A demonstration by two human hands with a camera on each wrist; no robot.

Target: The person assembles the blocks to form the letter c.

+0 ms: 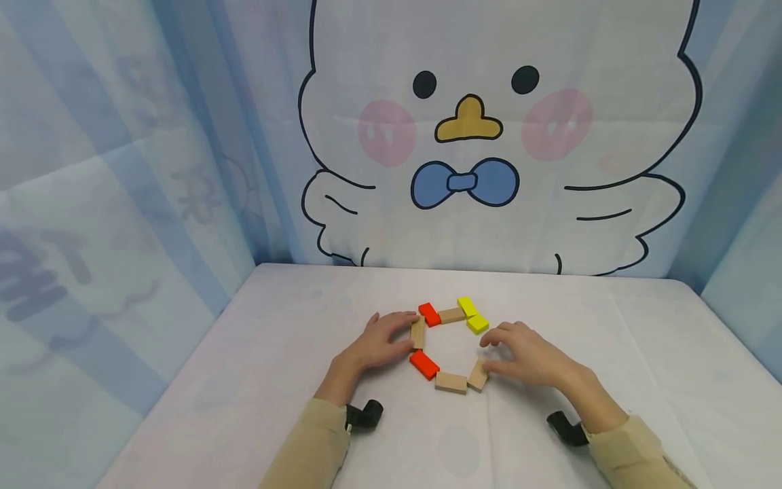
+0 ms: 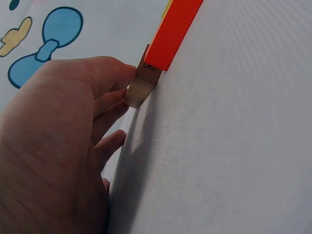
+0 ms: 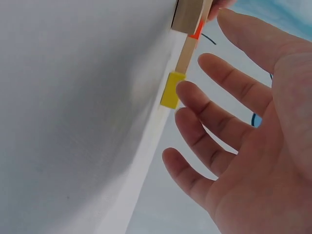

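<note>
Small flat wooden blocks lie end to end in a ring on the table, with a gap on the right side. My left hand (image 1: pixel 383 338) holds the plain wooden block (image 1: pixel 418 334) on the ring's left, its thumb and fingertips at the block's two ends. A red block (image 1: pixel 424 365) and another red block (image 1: pixel 430 314) adjoin it. At the right, my right hand (image 1: pixel 530 354) hovers with loosely bent, spread fingers, its thumb close to a slanted plain block (image 1: pixel 478 375); whether they touch I cannot tell. Nothing lies between the right fingers (image 3: pixel 214 117).
Two yellow blocks (image 1: pixel 477 324) and a plain block (image 1: pixel 452 315) form the far side; another plain block (image 1: pixel 451 382) lies at the near side. A white cloth covers the table (image 1: pixel 305 299). Behind it hangs a curtain (image 1: pixel 476 224) printed with a cartoon bird.
</note>
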